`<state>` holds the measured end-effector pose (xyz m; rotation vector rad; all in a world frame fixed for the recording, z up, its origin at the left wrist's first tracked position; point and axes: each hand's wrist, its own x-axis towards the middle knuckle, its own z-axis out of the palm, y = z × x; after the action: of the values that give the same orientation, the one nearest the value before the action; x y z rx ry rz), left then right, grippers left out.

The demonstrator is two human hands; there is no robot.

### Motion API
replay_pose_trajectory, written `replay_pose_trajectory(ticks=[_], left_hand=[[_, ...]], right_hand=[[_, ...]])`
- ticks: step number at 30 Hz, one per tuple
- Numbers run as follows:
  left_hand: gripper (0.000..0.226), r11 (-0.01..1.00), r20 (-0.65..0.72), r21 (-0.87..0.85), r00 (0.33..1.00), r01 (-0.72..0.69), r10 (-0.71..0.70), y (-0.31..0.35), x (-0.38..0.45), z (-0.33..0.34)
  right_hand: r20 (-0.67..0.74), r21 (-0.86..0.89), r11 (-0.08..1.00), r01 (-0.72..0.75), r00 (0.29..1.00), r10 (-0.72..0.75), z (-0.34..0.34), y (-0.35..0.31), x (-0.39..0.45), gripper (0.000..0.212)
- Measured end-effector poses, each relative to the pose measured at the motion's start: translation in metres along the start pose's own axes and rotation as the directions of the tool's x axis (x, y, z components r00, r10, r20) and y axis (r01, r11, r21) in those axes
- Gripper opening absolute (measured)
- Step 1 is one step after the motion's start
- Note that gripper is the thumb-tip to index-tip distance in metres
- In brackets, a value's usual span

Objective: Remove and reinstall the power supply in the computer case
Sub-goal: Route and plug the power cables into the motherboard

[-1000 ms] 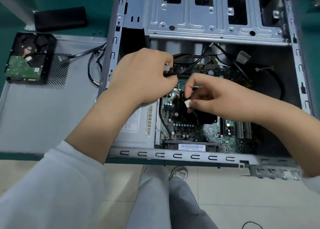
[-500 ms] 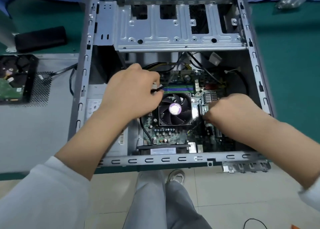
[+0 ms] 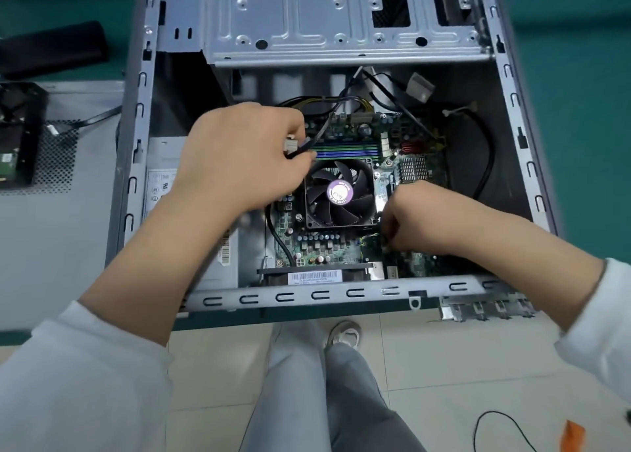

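Bright even light, soft shadows, wide-angle bending, blurred edges

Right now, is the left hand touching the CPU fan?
Cannot tell. In the head view the left hand, holding a cable connector, overlaps the CPU fan's upper-left corner; nothing shows whether it rests there.

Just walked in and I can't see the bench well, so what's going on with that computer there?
A person is working inside an open computer case lying on its side. Their left hand holds a pale cable connector with dark cables just left of the CPU fan. Their right hand is down on the motherboard right of the fan, its fingers curled; what they hold is hidden. A hard drive sits outside on the left.
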<state>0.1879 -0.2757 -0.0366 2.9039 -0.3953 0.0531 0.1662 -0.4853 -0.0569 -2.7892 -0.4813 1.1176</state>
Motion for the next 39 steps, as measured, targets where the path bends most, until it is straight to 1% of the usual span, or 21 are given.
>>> replay_pose_trajectory(ticks=[3, 8, 16, 20, 25, 32, 39], left_hand=[[0.021, 1.0, -0.021, -0.003, 1.0, -0.002, 0.002, -0.0011, -0.0013, 0.0005], [0.021, 1.0, -0.036, -0.024, 0.999, -0.01, 0.009, -0.0012, -0.0017, 0.0011], [0.021, 0.999, -0.034, -0.05, 0.999, 0.01, -0.012, -0.0023, -0.0014, 0.0023], [0.021, 0.999, -0.036, -0.048, 0.999, 0.012, -0.014, -0.0017, -0.0015, 0.0017], [0.02, 0.999, -0.038, -0.049, 0.999, 0.012, -0.013, -0.0018, -0.0018, 0.0021], [0.02, 0.998, -0.031, -0.054, 0.999, 0.019, -0.021, -0.002, -0.0011, 0.0012], [0.02, 0.998, -0.029, -0.053, 0.999, 0.025, -0.026, -0.0016, -0.001, 0.0014]], right_hand=[[-0.006, -0.016, 1.0, -0.026, 1.0, 0.026, 0.0027, 0.0004, 0.0012, 0.013], [0.007, 0.059, 0.997, -0.057, 0.998, 0.057, 0.0006, 0.0006, -0.0008, 0.013], [0.027, 0.071, 0.993, -0.09, 0.996, 0.088, 0.002, -0.0006, -0.0007, 0.013], [0.039, 0.072, 0.993, -0.097, 0.995, 0.094, 0.0015, -0.0015, -0.0008, 0.009], [0.03, 0.073, 0.992, -0.103, 0.994, 0.101, 0.0023, -0.0013, -0.0005, 0.01], [0.049, 0.139, 0.98, -0.142, 0.989, 0.136, 0.0019, 0.0007, 0.0005, 0.007], [0.051, 0.074, 0.992, -0.106, 0.993, 0.103, 0.0037, -0.0017, 0.0004, 0.012]])
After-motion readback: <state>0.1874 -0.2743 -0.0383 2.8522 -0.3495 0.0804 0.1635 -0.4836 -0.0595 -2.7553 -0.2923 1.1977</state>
